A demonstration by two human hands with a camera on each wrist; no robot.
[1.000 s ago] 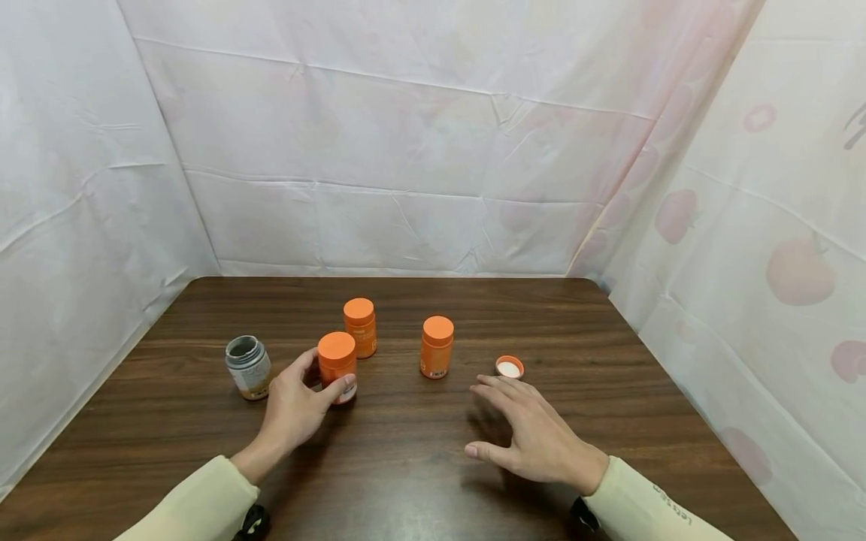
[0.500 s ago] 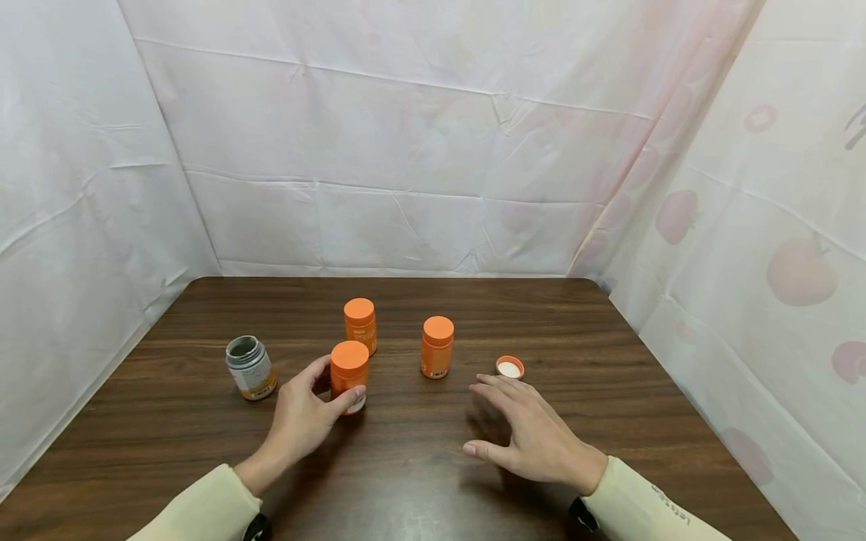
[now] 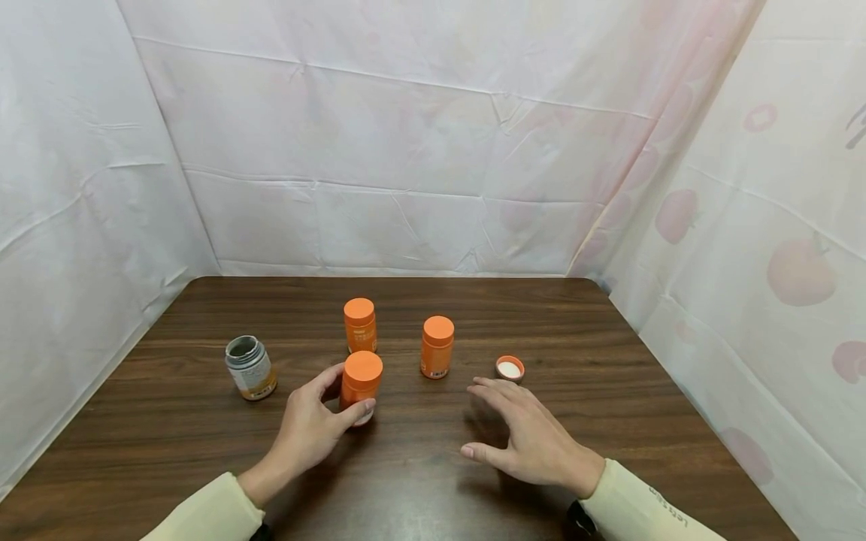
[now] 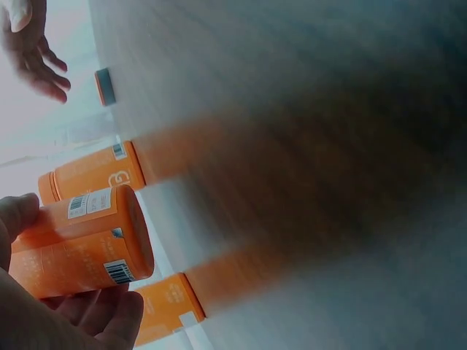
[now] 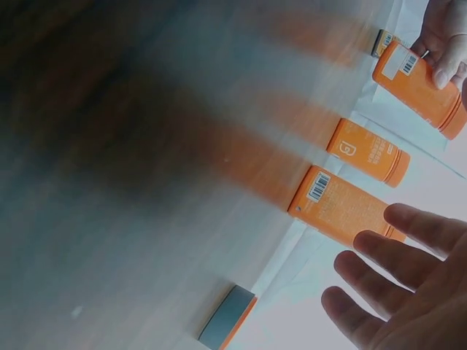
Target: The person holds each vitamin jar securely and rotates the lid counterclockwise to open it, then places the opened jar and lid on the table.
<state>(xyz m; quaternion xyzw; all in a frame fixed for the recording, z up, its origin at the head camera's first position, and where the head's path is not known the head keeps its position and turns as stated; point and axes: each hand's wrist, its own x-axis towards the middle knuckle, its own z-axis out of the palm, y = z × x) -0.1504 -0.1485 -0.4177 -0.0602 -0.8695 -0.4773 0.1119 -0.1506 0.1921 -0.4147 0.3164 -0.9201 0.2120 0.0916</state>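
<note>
An orange lidded bottle is gripped by my left hand, thumb on the near side and fingers behind it. In the left wrist view this orange bottle hangs just off the tabletop, barcode labels showing. My right hand hovers over the table with its fingers spread, holding nothing. Nearest its fingertips lies an upturned lid, orange-rimmed with a white inside; the right wrist view shows the lid's grey side.
Two more capped orange bottles stand upright: one at the back, one in the middle. A grey, uncapped jar with a white and yellow label stands on the left. Pale sheeting encloses the dark wooden table.
My left hand has carried the orange bottle to the right and nearer me, away from the grey jar. The right hand has barely moved.
</note>
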